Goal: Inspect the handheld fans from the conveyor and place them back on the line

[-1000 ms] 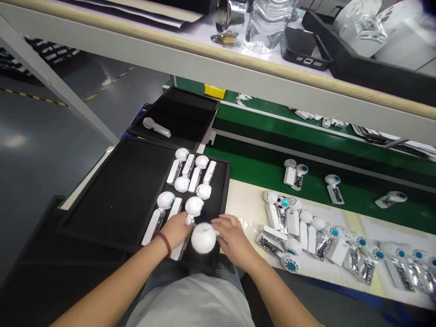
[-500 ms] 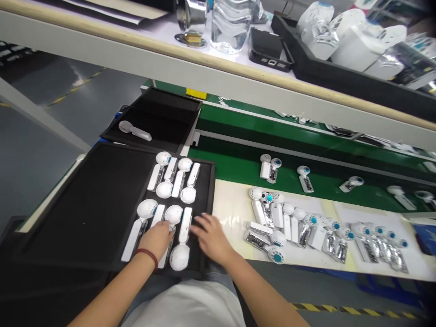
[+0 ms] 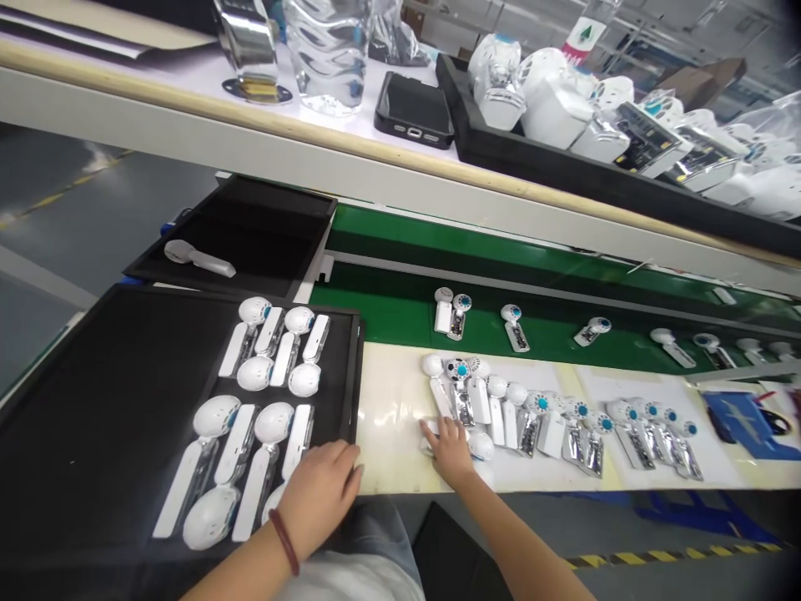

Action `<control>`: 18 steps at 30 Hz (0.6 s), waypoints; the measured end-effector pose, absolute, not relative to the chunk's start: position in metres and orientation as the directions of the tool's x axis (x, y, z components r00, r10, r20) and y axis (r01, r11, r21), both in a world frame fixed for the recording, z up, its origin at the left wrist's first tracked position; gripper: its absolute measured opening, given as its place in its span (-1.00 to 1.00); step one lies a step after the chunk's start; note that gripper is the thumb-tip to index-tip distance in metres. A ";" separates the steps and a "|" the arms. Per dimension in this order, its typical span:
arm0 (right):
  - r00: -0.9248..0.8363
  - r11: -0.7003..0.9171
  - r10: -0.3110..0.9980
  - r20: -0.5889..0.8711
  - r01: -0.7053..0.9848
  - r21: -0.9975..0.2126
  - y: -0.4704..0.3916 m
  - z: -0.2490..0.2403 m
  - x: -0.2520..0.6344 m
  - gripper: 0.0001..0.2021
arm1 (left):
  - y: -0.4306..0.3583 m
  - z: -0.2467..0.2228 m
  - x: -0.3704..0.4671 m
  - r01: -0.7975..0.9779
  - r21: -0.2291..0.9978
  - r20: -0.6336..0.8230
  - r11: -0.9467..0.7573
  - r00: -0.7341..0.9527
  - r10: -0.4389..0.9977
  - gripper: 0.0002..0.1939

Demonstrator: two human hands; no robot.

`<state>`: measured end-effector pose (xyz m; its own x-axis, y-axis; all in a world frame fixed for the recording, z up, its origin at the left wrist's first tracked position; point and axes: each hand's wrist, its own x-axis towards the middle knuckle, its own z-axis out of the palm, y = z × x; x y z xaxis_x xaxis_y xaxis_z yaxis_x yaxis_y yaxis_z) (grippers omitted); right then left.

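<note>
White handheld fans with round heads and flat handles lie in two rows in a black tray (image 3: pixel 81 376); one fan (image 3: pixel 184 488) is at its near left. My left hand (image 3: pixel 322 497), with a red band at the wrist, rests over the tray's right edge. Its thumb stands apart from the fingers, nothing shows in it, and it partly covers a fan at the near right. On the bench, my right hand (image 3: pixel 451 455) has its fingers over a fan (image 3: pixel 481 446) lying sideways; much of that fan is hidden under the hand.
More fans (image 3: pixel 529 421) are lined up on the pale bench strip (image 3: pixel 388 417). Others lie along the green surface (image 3: pixel 400 321) behind. A second black tray (image 3: pixel 263 225) holds one fan. Overhead, a shelf (image 3: pixel 313 159) carries a phone (image 3: pixel 414 108) and a loaded black bin (image 3: pixel 501 146).
My right hand has moved from the tray's right side to the fans on the bench. My left hand has left the middle fans and shifted to the tray's right edge. The view has turned right.
</note>
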<state>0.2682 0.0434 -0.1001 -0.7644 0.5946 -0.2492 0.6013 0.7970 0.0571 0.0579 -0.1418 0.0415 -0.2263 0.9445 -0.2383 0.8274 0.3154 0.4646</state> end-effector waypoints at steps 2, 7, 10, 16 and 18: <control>-0.807 0.829 0.541 -0.237 0.560 -0.014 0.046 -0.097 0.267 -0.42 | -0.127 0.036 0.070 0.825 0.501 -0.230 0.261 -0.164 0.959 -0.71; -0.876 0.851 0.447 -0.182 0.479 -0.216 0.046 -0.081 0.264 -0.58 | -0.080 0.000 0.085 0.820 0.524 -0.253 0.231 -0.109 0.961 -0.63; -0.838 0.789 0.529 -0.131 0.543 -0.287 0.042 -0.062 0.271 -0.64 | -0.047 -0.033 0.100 0.823 0.529 -0.313 0.207 -0.038 0.949 -0.55; -0.130 0.020 0.981 -0.144 0.805 -0.592 0.035 -0.006 0.335 -0.60 | 0.014 -0.082 0.166 0.797 0.591 -0.372 0.122 0.135 0.919 -0.54; 0.147 -0.337 0.939 -0.312 0.581 -0.741 0.032 0.010 0.364 -0.50 | 0.032 -0.089 0.181 0.778 0.601 -0.402 0.184 0.095 0.911 -0.57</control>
<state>0.3638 0.0316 0.0104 0.1471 0.9385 -0.3122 0.5811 -0.3375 -0.7406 0.1809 0.0316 -0.0890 0.0947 0.9109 -0.4016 0.7782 0.1838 0.6006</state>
